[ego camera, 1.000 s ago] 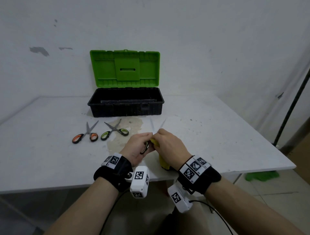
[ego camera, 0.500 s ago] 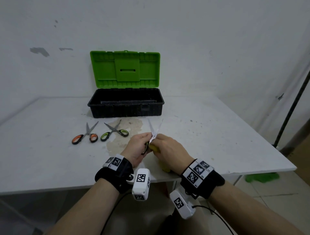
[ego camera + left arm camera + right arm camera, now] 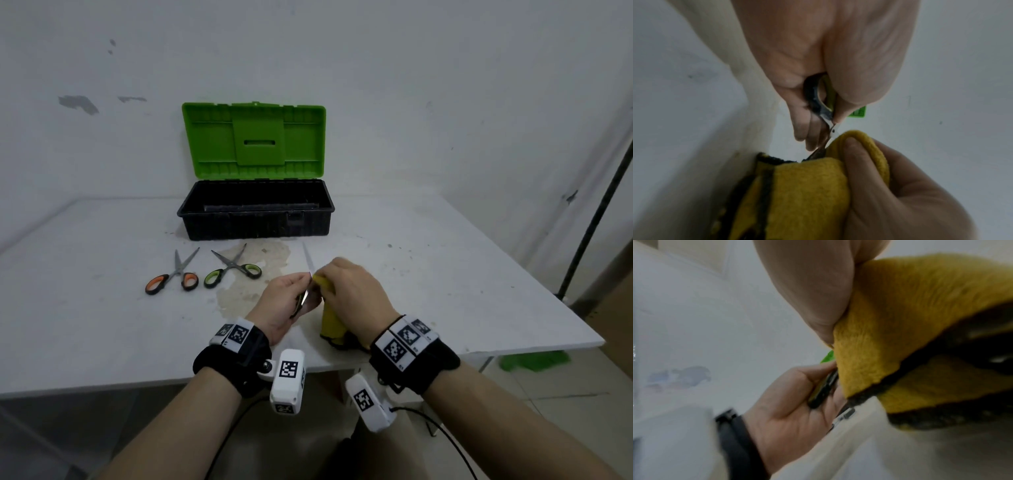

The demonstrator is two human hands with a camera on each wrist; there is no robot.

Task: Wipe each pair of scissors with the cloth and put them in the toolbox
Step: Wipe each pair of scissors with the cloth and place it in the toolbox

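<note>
My left hand (image 3: 291,296) grips the dark and yellow-green handles of a pair of scissors (image 3: 823,100) above the table's front edge. One thin blade (image 3: 309,260) sticks out toward the toolbox. My right hand (image 3: 352,291) holds a yellow cloth with dark trim (image 3: 807,191), folded round the other blade near the pivot (image 3: 833,130). The cloth (image 3: 330,325) hangs down below that hand. Two more pairs lie on the table to the left: orange-handled scissors (image 3: 173,279) and green-handled scissors (image 3: 233,270). The black toolbox (image 3: 255,219) stands open behind them, its green lid (image 3: 253,140) upright.
A brownish stain (image 3: 253,274) marks the white table (image 3: 85,308) between the scissors and my hands. A dark pole (image 3: 596,219) leans by the right wall, and a green rag (image 3: 534,361) lies on the floor below the table's right corner.
My right hand has slid the cloth up from the pivot along one blade, covering it. Only one blade now shows. The left hand has kept its hold on the handles.
</note>
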